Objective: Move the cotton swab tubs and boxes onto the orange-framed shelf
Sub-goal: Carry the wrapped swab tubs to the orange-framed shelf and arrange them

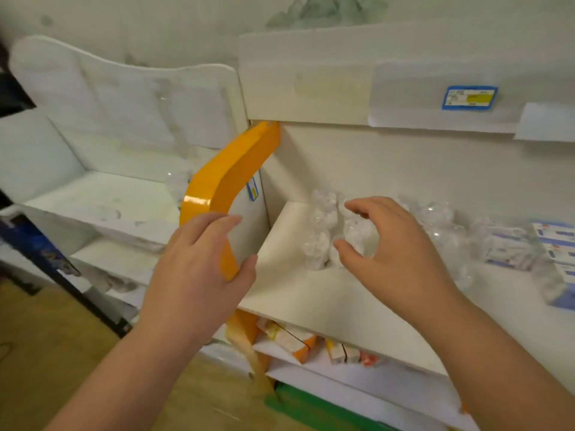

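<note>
Several clear round cotton swab tubs (320,231) stand in a cluster on the white board of the orange-framed shelf (311,293). My right hand (398,253) reaches over them, its thumb and curled fingers round one tub (361,234) in the cluster. More clear tubs (441,219) sit further right. Beyond them lie blue-and-white swab boxes (510,247), with another box (557,241) at the right edge. My left hand (202,262) holds the curved orange frame (230,169) at the shelf's left side, fingers over it and thumb below.
A white display unit (102,200) with bare shelves stands to the left. Orange-and-white packs (292,337) lie on the lower shelf. A blue price tag (469,98) is on the upper shelf's front. Wooden floor (46,353) shows at lower left.
</note>
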